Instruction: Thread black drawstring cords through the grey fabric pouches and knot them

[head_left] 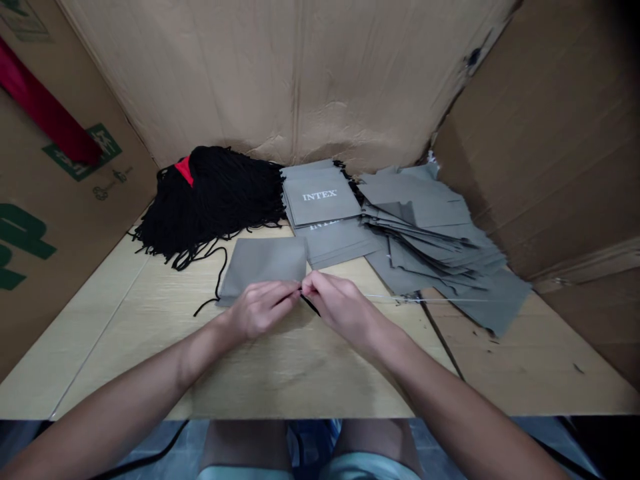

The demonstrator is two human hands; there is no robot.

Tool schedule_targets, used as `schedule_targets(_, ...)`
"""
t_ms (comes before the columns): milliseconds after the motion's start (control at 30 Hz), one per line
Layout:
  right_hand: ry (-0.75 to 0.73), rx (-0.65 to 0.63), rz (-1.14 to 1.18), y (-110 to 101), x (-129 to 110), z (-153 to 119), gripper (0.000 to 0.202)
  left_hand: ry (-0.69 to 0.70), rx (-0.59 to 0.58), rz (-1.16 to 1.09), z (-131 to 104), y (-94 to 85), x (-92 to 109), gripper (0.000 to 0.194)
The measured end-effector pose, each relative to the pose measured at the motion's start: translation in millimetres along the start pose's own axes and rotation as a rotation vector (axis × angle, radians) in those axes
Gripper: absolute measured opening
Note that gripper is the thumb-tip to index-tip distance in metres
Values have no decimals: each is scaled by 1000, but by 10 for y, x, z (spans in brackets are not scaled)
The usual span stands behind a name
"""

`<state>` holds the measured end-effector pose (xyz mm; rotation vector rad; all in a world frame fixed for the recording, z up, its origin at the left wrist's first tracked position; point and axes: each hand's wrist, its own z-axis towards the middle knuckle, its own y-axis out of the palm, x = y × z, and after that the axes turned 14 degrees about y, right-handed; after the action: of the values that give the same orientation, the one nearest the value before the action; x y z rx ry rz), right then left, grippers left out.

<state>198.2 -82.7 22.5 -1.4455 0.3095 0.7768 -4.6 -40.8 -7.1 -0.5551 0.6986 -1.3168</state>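
Our L hand (265, 307) pinches the gray pouch (265, 263) at its near R corner, thumb & finger pressed together. Our R hand (343, 300) pinches too, thumb & finger tight on a bit of black cord (311, 306), w/ a short piece poking out below. Both sets of fingertips meet. It's too small to tell how the cord goes btwn them.

The pouch lies flat on the table (240, 373), right in front of us, w/ its near edge partly under our L hand. More black string (221, 270) curls out by its L side; we can't tell if it's the same cord.

Behind it, to the L, sits a big messy heap of black cords (225, 190) w/ a red band (185, 171). Next to that, in the mid, is a stack of gray pouches (325, 208) w/ INTEX in white on top. To the R, more gray pcs (435, 233) are spread in a sloppy pile. A thin pale line (450, 299) runs across there; can't tell what it is. Cardboard (240, 80) stands at the back & both sides, w/ a red strip (50, 107) on the L.
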Motion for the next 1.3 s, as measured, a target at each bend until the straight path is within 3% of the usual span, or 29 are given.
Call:
schedule_targets(133,44,46,-103,-47,9,29,11,-9,-48,-50,-28,12,-45,19)
schedule_targets(300,132,132,-283,-120,40,65,24,14,9,-17,-72,11,-86,18)
schedule_targets(433,0,101,-163,-139,74,61,20,0,34,58,-128,19,-111,22)
schedule_targets(633,-42,133,-52,-95,91,67,18,-206,9,212,-117,51,-131,10)
schedule_targets(833,-24,126,-172,-12,94,68,26,-121,-40,242,-111,63,-114,17)
schedule_targets(1000,24,92,-90,-19,105,82,23,-94,-59,216,-128,63,-99,21)
schedule_targets(1100,-22,87,-172,-48,86,75,23,-79,-86,223,-122,67,-84,20)
schedule_targets(1200,-99,90,-299,-93,69,62,24,-104,-80,214,-108,85,-66,19)
schedule_targets(1300,-142,96,-208,-140,105,74,22,-195,-15,202,-82,101,-56,16)
